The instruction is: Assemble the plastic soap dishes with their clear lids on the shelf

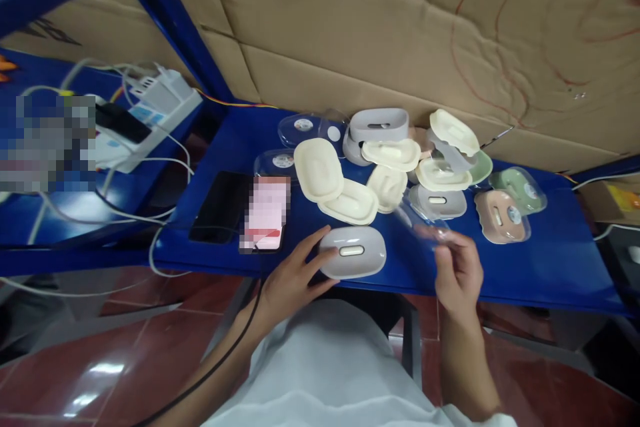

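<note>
A grey oval plastic dish (367, 263) with a pale pill-shaped piece in its middle sits at the table's front edge. My left hand (295, 280) grips its left end, thumb at the near side and fingers over the rim. My right hand (459, 267) pinches a clear plastic lid (413, 225), tilted and slightly blurred, to the right of the dish. Just behind that lid lies another grey dish (453, 204). Several cream oval trays (320, 170) are strewn behind my hands, some overlapping.
Clear lids (295, 130) with round stickers lie at the back left. A peach dish (495, 217) and a green dish (520, 188) stand at the right. Two phones, one lit (267, 210), lie left. Beyond are cables and a power strip (165, 123). Cardboard (350, 33) walls the back.
</note>
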`<state>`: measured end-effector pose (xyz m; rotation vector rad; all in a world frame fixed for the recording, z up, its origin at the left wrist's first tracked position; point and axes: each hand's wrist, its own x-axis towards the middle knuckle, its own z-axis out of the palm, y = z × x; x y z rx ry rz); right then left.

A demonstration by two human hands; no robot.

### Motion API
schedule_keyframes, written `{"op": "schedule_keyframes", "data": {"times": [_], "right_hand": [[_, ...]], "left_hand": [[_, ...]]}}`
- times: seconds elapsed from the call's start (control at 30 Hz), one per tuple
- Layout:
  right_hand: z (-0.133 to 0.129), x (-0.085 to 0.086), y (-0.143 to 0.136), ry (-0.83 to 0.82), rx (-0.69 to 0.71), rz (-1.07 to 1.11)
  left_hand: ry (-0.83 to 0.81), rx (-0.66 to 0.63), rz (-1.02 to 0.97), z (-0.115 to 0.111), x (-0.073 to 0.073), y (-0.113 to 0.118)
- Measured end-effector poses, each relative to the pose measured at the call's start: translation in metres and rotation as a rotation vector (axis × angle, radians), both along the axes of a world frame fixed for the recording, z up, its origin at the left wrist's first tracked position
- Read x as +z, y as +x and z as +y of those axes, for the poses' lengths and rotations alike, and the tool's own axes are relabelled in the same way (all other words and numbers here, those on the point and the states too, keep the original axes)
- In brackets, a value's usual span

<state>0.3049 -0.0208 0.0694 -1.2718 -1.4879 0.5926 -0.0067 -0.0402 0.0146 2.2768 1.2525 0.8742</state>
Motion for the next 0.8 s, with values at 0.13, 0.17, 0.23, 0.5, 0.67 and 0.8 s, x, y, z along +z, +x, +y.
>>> {"op": "schedule_keyframes", "data": {"times": [0.13, 0.17, 0.23, 0.5, 0.67, 0.8], "right_hand": [[-0.017, -0.006, -0.026, -0.261, -0.044, 0.442], [-0.017, -0.01, -0.031, -0.314, -0.076, 0.455], [-0.015, -0.018, -0.039, -0.367, -0.151, 0.387], [-0.016, -0.032, -0.054, -0.255, -0.13, -0.095], [-0.019, -0.036, -0.054, -0.161, -0.088, -0.243], [-0.017, -0.038, -0.05, -0.046, 0.113, -0.396]], "left_hand": [[-0.074, 0.003, -0.043, 0.001, 0.0, -0.001], [-0.078, -0.008, -0.059, 0.002, 0.0, -0.001], [-0.077, -0.028, -0.072, 0.003, 0.0, -0.001], [-0.073, -0.011, -0.068, 0.003, 0.0, 0.002], [-0.089, -0.033, -0.095, 0.004, 0.0, -0.001], [-0.092, -0.027, -0.115, 0.003, -0.002, -0.003]]}}
